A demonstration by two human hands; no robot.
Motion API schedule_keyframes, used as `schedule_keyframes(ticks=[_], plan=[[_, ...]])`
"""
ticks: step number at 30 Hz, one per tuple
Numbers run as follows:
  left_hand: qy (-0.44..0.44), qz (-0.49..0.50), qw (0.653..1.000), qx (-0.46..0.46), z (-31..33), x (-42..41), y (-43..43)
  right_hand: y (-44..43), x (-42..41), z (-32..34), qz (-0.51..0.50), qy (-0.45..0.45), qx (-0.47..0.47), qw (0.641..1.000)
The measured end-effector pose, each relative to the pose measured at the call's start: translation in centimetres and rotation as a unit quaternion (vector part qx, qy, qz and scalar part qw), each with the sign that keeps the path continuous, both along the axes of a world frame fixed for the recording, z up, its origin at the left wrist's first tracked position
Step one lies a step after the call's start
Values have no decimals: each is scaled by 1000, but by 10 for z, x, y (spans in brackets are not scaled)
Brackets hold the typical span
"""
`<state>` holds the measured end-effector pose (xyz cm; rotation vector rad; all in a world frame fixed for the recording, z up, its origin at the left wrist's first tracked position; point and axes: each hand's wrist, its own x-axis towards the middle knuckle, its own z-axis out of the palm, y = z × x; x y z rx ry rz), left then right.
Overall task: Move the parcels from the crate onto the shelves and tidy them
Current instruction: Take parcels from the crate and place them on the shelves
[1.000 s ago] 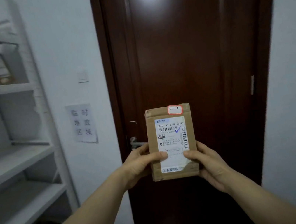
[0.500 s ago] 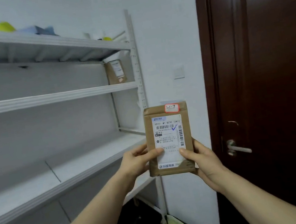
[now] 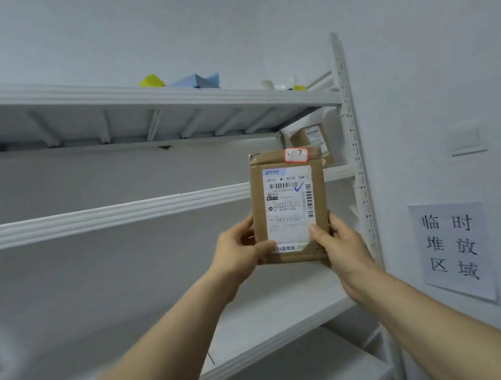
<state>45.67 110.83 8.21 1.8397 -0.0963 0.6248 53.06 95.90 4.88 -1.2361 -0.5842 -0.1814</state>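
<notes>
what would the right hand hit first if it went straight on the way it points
Likely the front edge of the middle shelf: the right hand, gripping the parcel, points up and forward at it. Depth is unclear; it could reach the second parcel instead.

Dim, bluish; blurry, warped edges.

Both hands grip a brown parcel (image 3: 289, 206) upright by its lower edge: left hand (image 3: 238, 251), right hand (image 3: 343, 247). Behind it stand white shelves (image 3: 99, 218); a second parcel (image 3: 313, 140) leans at the right end.
</notes>
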Motion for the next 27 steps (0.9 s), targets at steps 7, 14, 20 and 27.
schedule_keyframes(ticks=[7, 14, 20, 27], plan=[[-57, 77, 994, 60, 47, 75, 55, 73, 93, 58, 25, -69, -7, 997], [-95, 159, 980, 67, 69, 176, 82, 118, 216, 87, 36, -118, -14, 992], [-103, 214, 969, 62, 90, 264, 92, 139, 315, 117, 29, -166, -43, 985], [-146, 246, 952, 106, 126, 316, 93, 147, 370, 152, 28, -179, 8, 983]])
